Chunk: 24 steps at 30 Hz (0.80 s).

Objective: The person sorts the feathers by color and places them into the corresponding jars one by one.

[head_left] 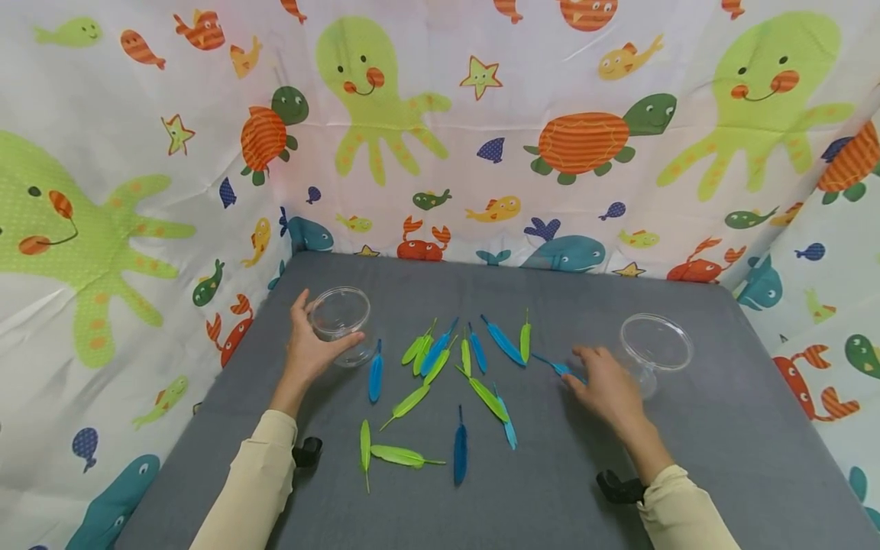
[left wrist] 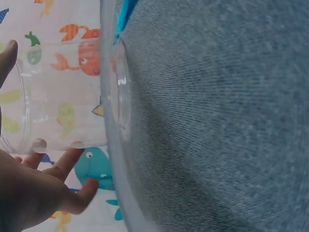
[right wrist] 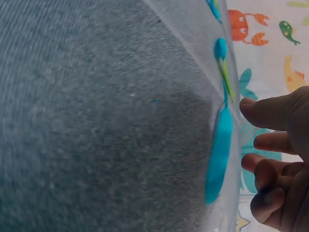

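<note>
My left hand (head_left: 311, 355) holds a clear round jar (head_left: 341, 327) that stands at the left, its thumb on the near side. In the left wrist view the fingertips touch the wall of that jar (left wrist: 63, 106). My right hand (head_left: 612, 386) hovers by a light blue feather (head_left: 561, 369), fingers slightly bent. The right wrist view shows this feather (right wrist: 219, 154) just apart from the thumb and fingers, with nothing between them. A second clear jar (head_left: 649, 374) stands right behind the right hand, which hides part of it.
Several green and blue feathers lie scattered on the grey cloth between the hands, among them a dark blue feather (head_left: 460, 451) and a green feather (head_left: 399, 456) nearer the front. A curtain (head_left: 467, 206) printed with sea animals closes off the back and both sides.
</note>
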Available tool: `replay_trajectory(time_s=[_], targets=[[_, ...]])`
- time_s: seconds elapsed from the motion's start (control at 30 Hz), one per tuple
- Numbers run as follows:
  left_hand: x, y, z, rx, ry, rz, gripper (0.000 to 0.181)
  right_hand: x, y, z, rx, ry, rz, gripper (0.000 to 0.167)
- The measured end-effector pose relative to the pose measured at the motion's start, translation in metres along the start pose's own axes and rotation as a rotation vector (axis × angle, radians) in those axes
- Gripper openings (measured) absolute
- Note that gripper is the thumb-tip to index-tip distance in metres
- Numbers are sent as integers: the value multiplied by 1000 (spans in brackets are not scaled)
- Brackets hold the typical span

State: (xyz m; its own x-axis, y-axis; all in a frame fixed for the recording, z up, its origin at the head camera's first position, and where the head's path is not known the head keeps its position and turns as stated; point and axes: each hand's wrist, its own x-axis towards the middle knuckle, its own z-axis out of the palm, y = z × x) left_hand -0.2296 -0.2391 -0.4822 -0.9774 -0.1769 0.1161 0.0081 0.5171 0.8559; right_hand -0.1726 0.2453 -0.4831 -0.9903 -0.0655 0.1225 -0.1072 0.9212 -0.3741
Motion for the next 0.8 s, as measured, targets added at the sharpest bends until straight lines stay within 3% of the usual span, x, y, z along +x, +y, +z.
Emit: replay_trajectory(time_s=[0.3, 0.57, 0.7, 0.8], targets=[[-3, -10, -2, -24, -71, -31, 114, 2, 11, 12, -28, -35, 12, 57], [-3, -13, -2, -57, -94, -34, 110, 4, 16, 14, 46, -50, 40, 38], [-2, -16, -1, -73, -106, -21, 108, 4, 13, 12, 136, -61, 51, 31], [-1, -17, 0, -96, -124, -14, 107, 4, 8, 9, 276, -62, 73, 29]])
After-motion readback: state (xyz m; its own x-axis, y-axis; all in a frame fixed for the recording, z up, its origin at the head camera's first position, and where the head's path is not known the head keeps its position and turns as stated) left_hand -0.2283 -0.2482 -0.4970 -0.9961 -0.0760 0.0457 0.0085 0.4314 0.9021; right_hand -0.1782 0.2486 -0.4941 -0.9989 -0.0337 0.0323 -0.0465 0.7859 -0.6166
